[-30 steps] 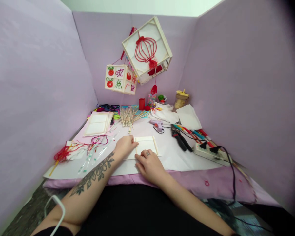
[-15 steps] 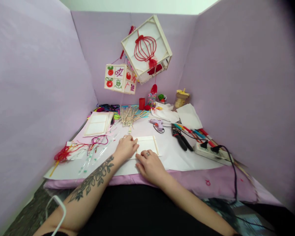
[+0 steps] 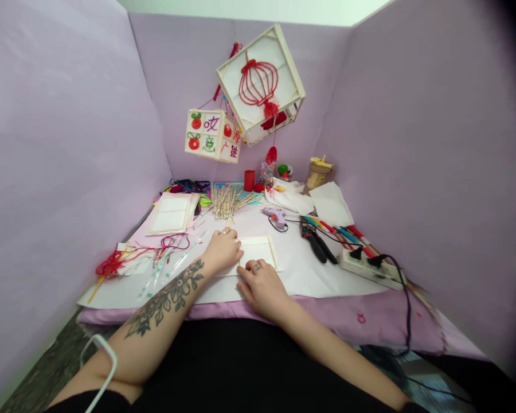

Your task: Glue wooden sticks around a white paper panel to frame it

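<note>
A white paper panel (image 3: 258, 249) with pale wooden sticks along its edges lies flat on the white-covered table in front of me. My left hand (image 3: 223, 249) is at its left side, fingers curled over that edge; the fingertips are partly hidden. At the panel's near left corner, my right hand (image 3: 263, 284) presses and holds the edge with bent fingers, its thumb tucked low. Just beyond my left hand is a fanned bundle of thin sticks (image 3: 224, 201). Farther right lies a lilac glue gun (image 3: 276, 215).
Black-handled pliers (image 3: 317, 244) and a power strip (image 3: 372, 268) with cords lie right. Another framed panel (image 3: 172, 214) and red yarn (image 3: 109, 265) are left. Two decorated box lanterns, a large one (image 3: 262, 86) and a smaller one (image 3: 210, 135), hang at the back. Lilac partitions surround the table.
My left hand has shifted slightly away from me along the panel's left edge, its fingers more curled. My right hand stays at the near corner. The view has tilted a little.
</note>
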`<state>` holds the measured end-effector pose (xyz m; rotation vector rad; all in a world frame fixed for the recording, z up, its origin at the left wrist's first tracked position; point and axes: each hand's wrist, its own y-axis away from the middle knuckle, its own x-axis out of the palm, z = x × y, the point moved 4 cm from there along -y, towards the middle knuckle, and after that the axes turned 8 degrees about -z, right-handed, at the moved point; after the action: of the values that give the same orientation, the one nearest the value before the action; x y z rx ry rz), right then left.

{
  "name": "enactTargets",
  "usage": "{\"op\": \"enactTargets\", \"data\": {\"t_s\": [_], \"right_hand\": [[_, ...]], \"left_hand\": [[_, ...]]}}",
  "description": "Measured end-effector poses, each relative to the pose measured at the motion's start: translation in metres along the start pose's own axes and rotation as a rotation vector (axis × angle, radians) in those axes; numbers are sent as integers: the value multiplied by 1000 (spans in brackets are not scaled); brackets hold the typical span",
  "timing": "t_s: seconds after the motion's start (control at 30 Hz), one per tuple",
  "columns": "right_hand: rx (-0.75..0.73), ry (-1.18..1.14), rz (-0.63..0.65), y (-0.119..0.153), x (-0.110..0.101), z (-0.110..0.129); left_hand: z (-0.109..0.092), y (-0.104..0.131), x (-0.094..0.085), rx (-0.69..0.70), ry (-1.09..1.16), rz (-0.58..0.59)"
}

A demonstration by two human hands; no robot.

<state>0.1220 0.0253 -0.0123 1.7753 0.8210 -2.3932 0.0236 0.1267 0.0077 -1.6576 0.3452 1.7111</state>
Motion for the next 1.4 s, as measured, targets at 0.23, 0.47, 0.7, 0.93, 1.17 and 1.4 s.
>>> {"op": "enactTargets", "data": {"t_s": [0.23, 0.47, 0.7, 0.93, 1.17, 1.4], "right_hand": [[17, -175, -24, 1, -4, -13], [81, -275, -367, 23, -32, -59], [-50, -295, -179, 24, -18, -15], [4, -124, -19, 8, -2, -1], [4, -166, -43, 8, 0, -4], [-3, -196, -53, 6, 0, -5]], "left_hand": [[4, 3, 5, 8, 39, -4], [7, 4, 2, 8, 56, 34], [10, -3, -2, 38, 70, 140], [13, -3, 0, 18, 98, 150], [26, 2, 6, -38, 178, 123], [24, 17, -6, -82, 192, -8]]}}
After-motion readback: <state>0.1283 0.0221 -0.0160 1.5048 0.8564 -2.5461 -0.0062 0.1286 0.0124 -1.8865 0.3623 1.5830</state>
